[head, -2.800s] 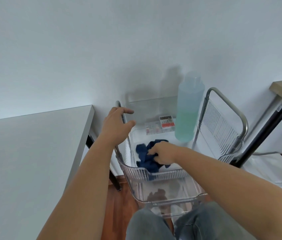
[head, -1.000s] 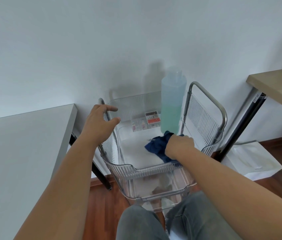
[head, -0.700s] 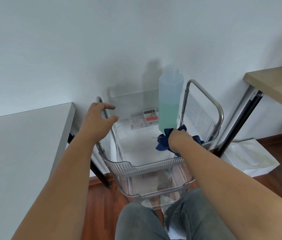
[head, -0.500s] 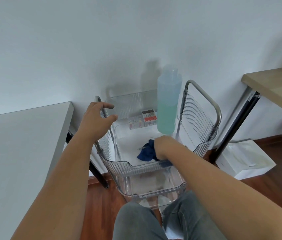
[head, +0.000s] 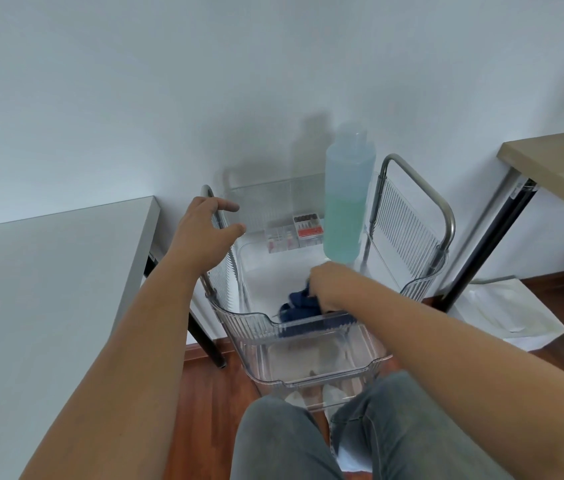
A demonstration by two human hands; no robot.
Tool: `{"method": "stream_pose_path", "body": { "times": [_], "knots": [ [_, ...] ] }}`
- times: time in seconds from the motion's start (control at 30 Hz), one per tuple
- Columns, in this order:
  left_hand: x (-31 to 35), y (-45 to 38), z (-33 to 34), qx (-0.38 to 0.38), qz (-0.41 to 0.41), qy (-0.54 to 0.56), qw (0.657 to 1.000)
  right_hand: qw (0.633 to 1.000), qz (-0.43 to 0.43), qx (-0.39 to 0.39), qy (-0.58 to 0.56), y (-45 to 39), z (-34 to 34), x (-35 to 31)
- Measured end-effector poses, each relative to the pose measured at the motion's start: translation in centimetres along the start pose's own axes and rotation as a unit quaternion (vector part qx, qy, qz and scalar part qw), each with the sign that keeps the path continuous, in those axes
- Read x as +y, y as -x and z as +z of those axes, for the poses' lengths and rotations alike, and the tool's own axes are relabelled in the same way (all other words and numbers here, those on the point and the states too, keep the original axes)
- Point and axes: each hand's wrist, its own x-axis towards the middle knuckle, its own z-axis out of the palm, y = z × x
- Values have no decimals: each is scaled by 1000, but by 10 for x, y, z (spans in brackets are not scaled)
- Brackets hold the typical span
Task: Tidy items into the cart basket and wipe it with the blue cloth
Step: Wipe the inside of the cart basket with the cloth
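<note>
The clear ribbed cart basket [head: 239, 323] stands between my knees and the wall. My right hand [head: 334, 285] is inside it near the front, shut on the bunched blue cloth [head: 299, 304], which presses on the basket floor. My left hand [head: 204, 233] rests on the cart's left metal handle [head: 208, 194], fingers curled loosely over it. A tall clear bottle of green liquid [head: 346, 209] stands at the basket's back right. Small clear boxes with a red label [head: 294, 232] lie against the back wall of the basket.
A grey table [head: 38, 289] lies to the left, its black leg [head: 200, 332] near the cart. A wooden table [head: 557, 168] with a black leg is at the right. White paper sheets [head: 502, 313] lie on the wood floor. A lower basket [head: 311, 365] sits below.
My right hand has swept the blue cloth from the basket's right side by the bottle back toward the front middle. The left hand stays on the handle.
</note>
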Motion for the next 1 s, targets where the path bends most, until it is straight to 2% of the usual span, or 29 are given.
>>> {"method": "stream_pose_path", "body": {
  "times": [0.1, 0.17, 0.37, 0.47, 0.63, 0.73, 0.8, 0.9, 1.0],
  "knots": [
    [0, -1, 1, 0, 0, 4, 1000, 993, 118, 15, -17, 9, 2, 34],
    [0, 0, 1, 4, -2, 8, 1000, 992, 125, 8, -13, 10, 3, 33],
    [1, 0, 1, 14, -9, 7, 1000, 998, -23, -40, 46, -7, -13, -28],
    [1, -1, 2, 16, -12, 4, 1000, 996, -79, -4, 34, -14, -16, -65],
    [0, -1, 2, 25, -12, 0, 1000, 992, -125, 14, -31, -19, -17, -82],
    [0, -1, 3, 25, -7, -23, 999, 979, -104, -14, -175, -15, -18, -51],
    [1, -1, 2, 22, -10, -40, 999, 930, -67, 6, -360, -7, -15, -30],
    [4, 4, 1, 34, 9, -155, 987, 779, -47, 51, -623, 3, -8, -14],
    [7, 20, 6, 46, 66, -296, 952, 640, -32, 90, -763, 10, -9, -6]
  ]
}}
